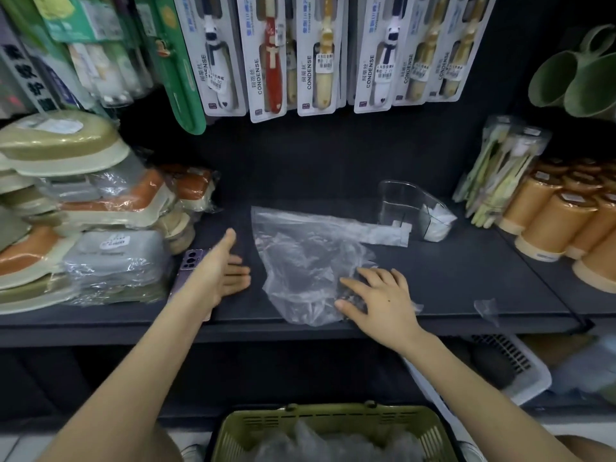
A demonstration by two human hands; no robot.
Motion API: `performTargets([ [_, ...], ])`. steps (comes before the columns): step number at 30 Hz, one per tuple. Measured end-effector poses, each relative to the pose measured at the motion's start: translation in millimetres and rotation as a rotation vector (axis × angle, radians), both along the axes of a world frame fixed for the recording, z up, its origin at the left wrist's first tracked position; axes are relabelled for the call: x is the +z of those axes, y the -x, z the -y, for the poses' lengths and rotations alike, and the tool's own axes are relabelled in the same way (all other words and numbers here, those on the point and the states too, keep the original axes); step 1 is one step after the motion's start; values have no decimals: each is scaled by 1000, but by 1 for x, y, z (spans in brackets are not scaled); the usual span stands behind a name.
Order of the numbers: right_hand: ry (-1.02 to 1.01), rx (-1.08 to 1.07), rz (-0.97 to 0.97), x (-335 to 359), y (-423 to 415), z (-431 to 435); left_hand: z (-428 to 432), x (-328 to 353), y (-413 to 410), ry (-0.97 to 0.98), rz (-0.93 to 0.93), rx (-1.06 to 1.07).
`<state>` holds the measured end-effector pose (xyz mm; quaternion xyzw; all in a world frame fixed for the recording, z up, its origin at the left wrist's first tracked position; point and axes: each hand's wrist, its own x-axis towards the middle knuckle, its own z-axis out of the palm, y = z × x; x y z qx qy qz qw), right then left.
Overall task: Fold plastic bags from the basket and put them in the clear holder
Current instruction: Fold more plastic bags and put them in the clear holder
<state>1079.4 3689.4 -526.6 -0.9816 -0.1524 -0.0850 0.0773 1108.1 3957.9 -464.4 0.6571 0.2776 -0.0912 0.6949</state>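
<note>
– Plastic bag (300,261): where's it rel. to the clear holder (406,201)?
– Spread out, crumpled, on the dark shelf (466,278), just front-left of the holder. Its handle strip (383,233) reaches up to the holder's foot. Not folded yet.
– Grips?
– Right grip (380,301) is released, fingers splayed, pressing the bag's near corner at the shelf edge, in front of the holder. Left grip (216,271) is also released, thumb up, holding nothing. It's well left of the holder, beside the bag, not touching it afaict.
– What could go wrong?
– Prob. 3 things. Film looks thin & slick w/ only one palm pinning it, so a fold may spring back. Or the bag may slide off the edge toward the basket (333,425) below the holder. Left grip sits over a phone (191,260); a sweep could knock it. Holder looks light, w/ folded bags (436,221) inside; tugging the strip could nudge it.
</note>
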Motion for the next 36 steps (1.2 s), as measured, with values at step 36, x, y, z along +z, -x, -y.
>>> performTargets([
  [36, -1318, -410, -467, 43, 39, 88, 21, -27, 43, 10, 164, 218],
])
